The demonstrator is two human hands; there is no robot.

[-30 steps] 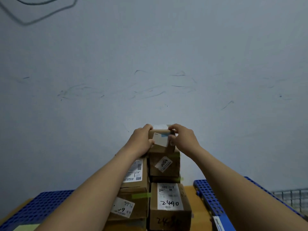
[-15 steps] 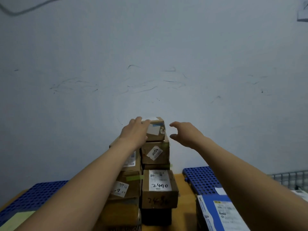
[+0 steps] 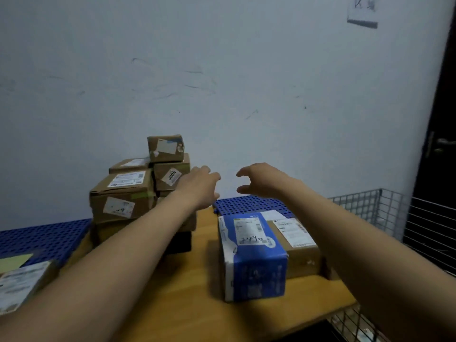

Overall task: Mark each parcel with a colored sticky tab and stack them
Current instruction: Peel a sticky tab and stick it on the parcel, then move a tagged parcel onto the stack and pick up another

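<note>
A small brown parcel (image 3: 165, 148) with a white label sits on top of the stack of cardboard parcels (image 3: 128, 193) against the wall. Below it is a box (image 3: 170, 174) labelled 3004. My left hand (image 3: 198, 187) hovers to the right of the stack, fingers relaxed, holding nothing. My right hand (image 3: 259, 177) is further right, fingers loosely curved, empty. A blue-and-white parcel (image 3: 251, 255) marked 2490 lies on the wooden table (image 3: 192, 292) beneath my right forearm, with a brown parcel (image 3: 296, 243) beside it.
Blue perforated mats (image 3: 42, 236) lie along the wall on both sides. A yellow-green sticky pad (image 3: 13, 261) and a labelled parcel (image 3: 21, 285) sit at the left edge. Wire mesh baskets (image 3: 385, 211) stand at the right, next to a dark door (image 3: 439, 144).
Both hands let go of the small top parcel and drew back to the right of the stack. The view swung right, bringing the blue parcel into sight.
</note>
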